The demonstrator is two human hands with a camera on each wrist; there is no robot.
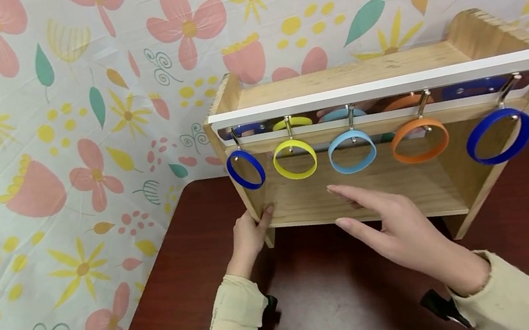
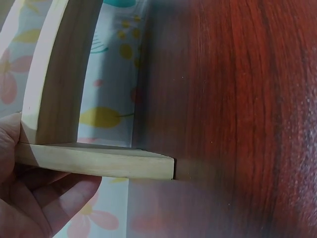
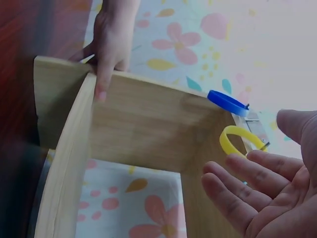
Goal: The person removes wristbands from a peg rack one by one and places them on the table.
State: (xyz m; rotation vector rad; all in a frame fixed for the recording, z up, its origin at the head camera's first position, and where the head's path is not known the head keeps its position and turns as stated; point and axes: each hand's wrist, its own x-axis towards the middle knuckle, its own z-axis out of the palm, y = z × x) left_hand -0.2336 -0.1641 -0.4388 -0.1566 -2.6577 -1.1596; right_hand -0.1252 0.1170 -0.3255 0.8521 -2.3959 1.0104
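A wooden shelf [image 1: 345,187] stands on the table, with a row of metal hooks along its white front rail [image 1: 376,86]. From the hooks hang a dark blue wristband [image 1: 246,169], a yellow wristband [image 1: 295,159], a light blue wristband [image 1: 352,152], an orange wristband [image 1: 420,140] and another dark blue wristband [image 1: 499,136]. My left hand [image 1: 249,238] grips the lower left side panel, thumb on the inner side, fingers outside; the left wrist view shows its fingers behind the panel [image 2: 109,162]. My right hand [image 1: 401,224] is held before the shelf, fingers extended, holding nothing.
The dark red-brown table [image 1: 162,305] extends around the shelf. Behind and to the left hangs a white cloth [image 1: 95,99] printed with flowers and leaves. The shelf's top board [image 1: 343,74] has raised wooden ends.
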